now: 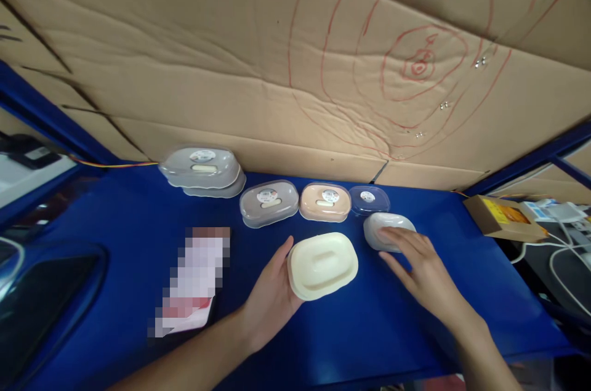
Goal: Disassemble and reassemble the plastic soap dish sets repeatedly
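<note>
My left hand (272, 298) holds a cream oval dish (323, 265) by its left side, tilted above the blue table. On the right, my right hand (415, 262) has its fingers apart, with the fingertips over a whitish-grey oval dish (390, 231); whether they touch it is hard to tell. Behind stand a grey lidded box (269, 203), a peach lidded box (325, 202) and a loose clear lid (369, 200) with a round label. Grey lidded boxes (203, 169) are stacked at the back left.
A phone (194, 280) with a blurred screen lies left of my left hand on the blue table (351, 342). Cardboard (207, 58) rises behind. An orange-labelled carton (505, 218) and white cables are at the right; a dark object (41, 305) lies left.
</note>
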A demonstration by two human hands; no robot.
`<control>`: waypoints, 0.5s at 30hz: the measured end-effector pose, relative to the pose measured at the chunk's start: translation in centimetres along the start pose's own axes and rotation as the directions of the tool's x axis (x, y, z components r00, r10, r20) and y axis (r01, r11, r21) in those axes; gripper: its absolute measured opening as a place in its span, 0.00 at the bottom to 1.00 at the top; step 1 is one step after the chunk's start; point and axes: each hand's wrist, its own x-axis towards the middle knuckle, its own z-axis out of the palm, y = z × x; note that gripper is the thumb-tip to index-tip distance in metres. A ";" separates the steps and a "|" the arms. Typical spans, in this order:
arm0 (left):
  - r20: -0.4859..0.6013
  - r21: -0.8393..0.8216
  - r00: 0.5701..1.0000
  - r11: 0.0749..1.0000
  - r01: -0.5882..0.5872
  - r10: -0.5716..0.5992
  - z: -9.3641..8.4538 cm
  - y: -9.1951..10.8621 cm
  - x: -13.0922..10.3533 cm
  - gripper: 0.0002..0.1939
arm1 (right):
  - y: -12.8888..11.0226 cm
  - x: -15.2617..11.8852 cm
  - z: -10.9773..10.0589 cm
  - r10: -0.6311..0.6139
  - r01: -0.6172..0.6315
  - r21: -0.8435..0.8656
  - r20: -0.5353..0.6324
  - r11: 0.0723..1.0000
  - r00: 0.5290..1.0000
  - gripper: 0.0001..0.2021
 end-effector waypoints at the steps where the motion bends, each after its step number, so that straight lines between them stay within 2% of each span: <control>1: -0.005 -0.013 1.000 1.000 -0.002 0.002 0.1 0.1 0.0 0.20 | 1.4 -0.7 0.3 0.032 -0.032 -0.054 0.009 0.998 0.999 0.21; 4: -0.009 -0.043 1.000 0.999 -0.001 0.001 0.2 0.2 0.1 0.17 | 4.1 -2.4 1.9 0.075 -0.073 -0.160 0.005 0.984 0.997 0.19; 7: -0.023 -0.043 1.000 0.999 0.001 -0.002 0.0 0.1 0.3 0.16 | 4.3 -2.8 3.0 0.053 -0.056 -0.181 -0.018 0.982 0.998 0.16; 11: -0.020 0.010 1.000 1.000 0.009 -0.009 -0.5 -0.1 0.6 0.17 | 1.3 -1.9 2.6 0.009 -0.019 -0.070 -0.127 0.997 0.992 0.17; 13: 0.014 0.033 1.000 0.999 0.023 -0.023 -0.7 -0.1 0.8 0.19 | -1.3 -1.3 2.1 -0.040 0.043 0.013 -0.187 0.999 0.981 0.20; 15: 0.051 0.047 0.998 0.998 0.031 -0.034 -0.8 -0.1 0.8 0.22 | -4.0 -0.6 1.8 -0.123 0.141 0.084 -0.186 0.986 0.975 0.22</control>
